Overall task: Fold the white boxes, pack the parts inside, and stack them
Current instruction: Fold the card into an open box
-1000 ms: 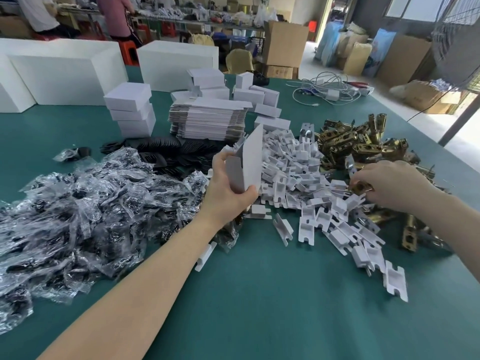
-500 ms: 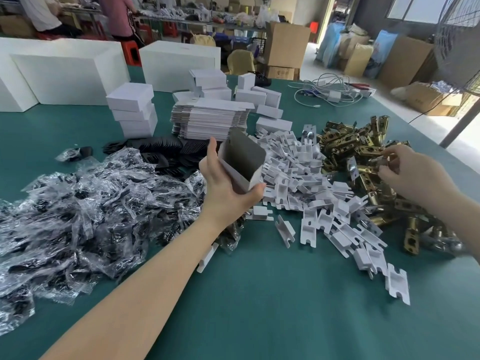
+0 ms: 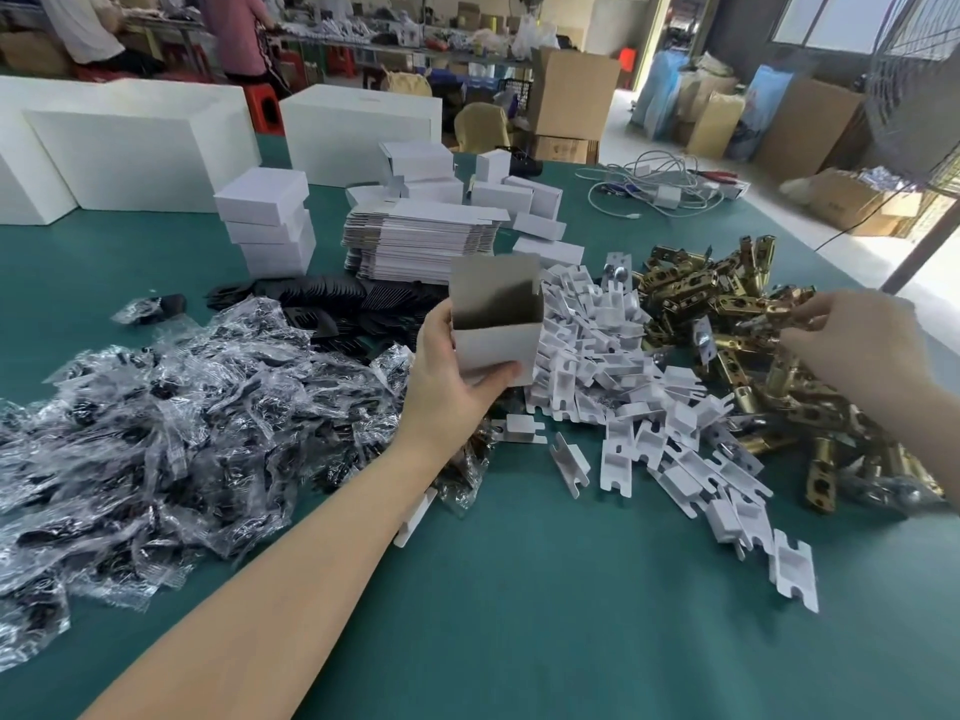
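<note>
Your left hand (image 3: 457, 376) had turned the gripped white box (image 3: 496, 324) mouth-up above the worktop (image 3: 519, 589), while your right hand (image 3: 852, 340) lifted a pinched brass latch (image 3: 774, 310) off its pile, so packing could begin.

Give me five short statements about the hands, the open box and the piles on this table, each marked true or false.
1. The left hand holds an open white box. True.
2. The open box already holds a brass part. False: its inside shows only bare card.
3. The right hand pinches a brass latch above the brass pile. True.
4. The stack of flat box blanks lies right of the brass pile. False: it lies left, behind the box.
5. Closed boxes are stacked beyond the bagged parts. True.
</note>
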A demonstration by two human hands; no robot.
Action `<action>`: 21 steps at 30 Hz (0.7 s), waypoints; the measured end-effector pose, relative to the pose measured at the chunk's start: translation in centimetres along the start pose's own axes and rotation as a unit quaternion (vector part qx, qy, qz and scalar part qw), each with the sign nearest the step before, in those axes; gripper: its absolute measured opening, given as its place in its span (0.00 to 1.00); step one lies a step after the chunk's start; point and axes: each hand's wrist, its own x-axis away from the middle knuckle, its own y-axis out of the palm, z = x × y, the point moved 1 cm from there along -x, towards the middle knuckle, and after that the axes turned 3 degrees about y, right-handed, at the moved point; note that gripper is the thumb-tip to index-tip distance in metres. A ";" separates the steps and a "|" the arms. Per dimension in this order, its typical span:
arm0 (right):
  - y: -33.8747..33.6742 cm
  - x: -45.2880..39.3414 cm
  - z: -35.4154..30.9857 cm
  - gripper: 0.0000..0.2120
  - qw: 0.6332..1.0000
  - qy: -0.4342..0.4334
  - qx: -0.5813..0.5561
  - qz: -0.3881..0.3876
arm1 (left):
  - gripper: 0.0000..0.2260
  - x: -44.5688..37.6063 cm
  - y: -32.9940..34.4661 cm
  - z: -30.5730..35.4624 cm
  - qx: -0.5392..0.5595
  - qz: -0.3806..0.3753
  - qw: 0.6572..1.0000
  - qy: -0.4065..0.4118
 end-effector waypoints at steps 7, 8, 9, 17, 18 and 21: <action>-3.9 0.0 -3.3 0.13 0.996 -0.087 -0.013 0.021 | 0.30 -0.3 0.2 0.4 0.022 -0.066 0.996 -0.050; -4.7 0.2 -4.5 0.14 0.992 -0.117 -0.028 0.035 | 0.30 -0.3 0.1 0.5 0.023 -0.071 0.996 -0.048; -5.6 0.4 -5.7 0.14 0.987 -0.142 -0.052 0.048 | 0.30 -0.3 0.1 0.6 0.023 -0.076 0.996 -0.046; -9.9 2.7 -14.7 0.13 0.847 -0.209 -0.482 -0.081 | 0.26 -0.5 -0.1 -0.1 0.051 -0.065 0.995 -0.064; -9.8 3.1 -15.8 0.12 0.839 -0.235 -0.480 -0.096 | 0.27 -0.5 -0.1 -0.1 0.051 -0.068 0.994 -0.068; -8.6 4.1 -18.1 0.13 0.847 -0.292 -0.422 -0.137 | 0.28 -0.7 -0.1 0.0 0.054 -0.083 0.992 -0.075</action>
